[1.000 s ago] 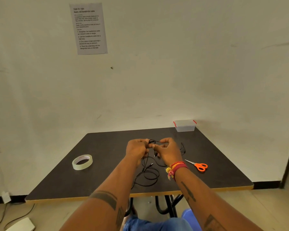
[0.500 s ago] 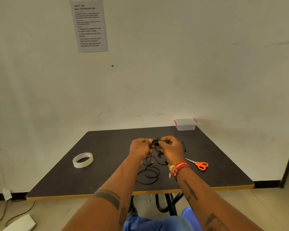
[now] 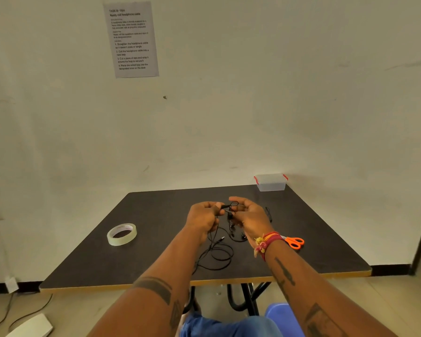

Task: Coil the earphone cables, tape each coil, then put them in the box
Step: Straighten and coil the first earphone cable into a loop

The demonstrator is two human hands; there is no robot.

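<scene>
Above the middle of the dark table (image 3: pixel 156 210), my left hand (image 3: pixel 203 218) and my right hand (image 3: pixel 249 216) hold one black earphone cable (image 3: pixel 216 256). Both pinch its upper end, where a small loop shows between the fingertips. The rest of the cable hangs down and lies in loose loops on the table near the front edge. A second black cable (image 3: pixel 268 213) lies just right of my right hand, mostly hidden. A clear box with red clips (image 3: pixel 270 182) stands at the back right corner. A roll of clear tape (image 3: pixel 122 234) lies to the left.
Orange-handled scissors (image 3: pixel 294 242) lie on the table right of my right wrist. An instruction sheet (image 3: pixel 131 38) hangs on the wall behind. The table's front edge (image 3: pixel 107 287) is close to my lap, and a blue stool (image 3: pixel 282 317) shows below.
Both hands have stayed together over the table's middle, working the cable's upper end; a small loop now shows between the fingertips. The loops on the table have barely shifted.
</scene>
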